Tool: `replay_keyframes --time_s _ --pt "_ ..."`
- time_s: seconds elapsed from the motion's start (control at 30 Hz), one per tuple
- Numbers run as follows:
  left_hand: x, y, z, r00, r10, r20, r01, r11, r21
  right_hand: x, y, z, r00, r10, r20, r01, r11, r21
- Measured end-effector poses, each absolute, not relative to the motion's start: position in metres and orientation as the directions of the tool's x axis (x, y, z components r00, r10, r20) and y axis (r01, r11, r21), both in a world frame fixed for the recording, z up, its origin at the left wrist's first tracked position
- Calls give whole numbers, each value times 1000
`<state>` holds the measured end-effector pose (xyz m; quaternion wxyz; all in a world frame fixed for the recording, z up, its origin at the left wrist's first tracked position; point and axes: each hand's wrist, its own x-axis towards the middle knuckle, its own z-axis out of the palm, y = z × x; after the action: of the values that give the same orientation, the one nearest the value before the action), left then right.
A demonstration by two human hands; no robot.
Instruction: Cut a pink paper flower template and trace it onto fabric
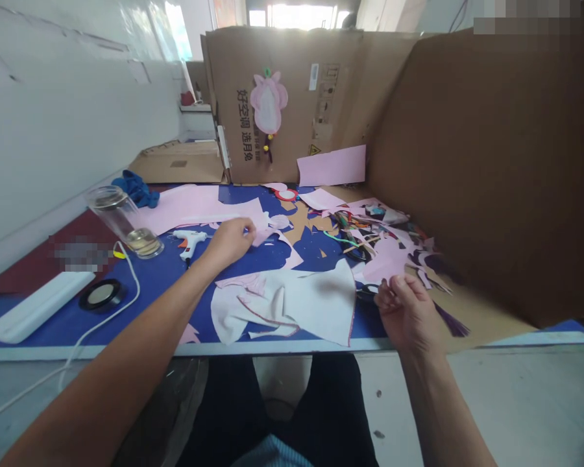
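My left hand is over the middle of the table with its fingers curled together, at the edge of a pale pink paper piece; its fingertips are partly hidden. White-and-pink cut scraps lie just beyond it. Near the front edge, my right hand is raised with thumb and fingers pinched; whatever is between them is too small to make out. Scissors with dark handles lie beside its fingertips. Between my hands spreads a crumpled white cloth with a red-stitched edge. A purple tassel-like strip shows behind my right wrist.
A white glue gun, a glass bottle, black tape and a white cord are at left. Pink scraps and pens clutter the right. Cardboard walls enclose the back and right; a pink flower-like ornament hangs there.
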<state>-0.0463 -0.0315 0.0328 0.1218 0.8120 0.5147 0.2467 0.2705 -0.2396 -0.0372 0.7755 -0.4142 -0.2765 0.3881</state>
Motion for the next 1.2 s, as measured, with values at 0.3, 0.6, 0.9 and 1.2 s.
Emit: replay_keyframes --time_s 0.3,0.6,0.9,1.2 --pt "23 29 96 255 853 456 656 -499 566 272 -247 -33 558 823 104 -340 341 -876" --pt "-44 -108 28 576 796 184 596 -563 573 295 -261 -39 604 794 73 -299 310 -902" --pt "-90 -177 -32 463 860 213 803 -509 311 267 -262 -36 352 936 26 -92 62 -994" --pt "-84 -144 -16 444 778 444 782 -579 233 259 -259 -39 440 897 -47 -86 -11 -996"
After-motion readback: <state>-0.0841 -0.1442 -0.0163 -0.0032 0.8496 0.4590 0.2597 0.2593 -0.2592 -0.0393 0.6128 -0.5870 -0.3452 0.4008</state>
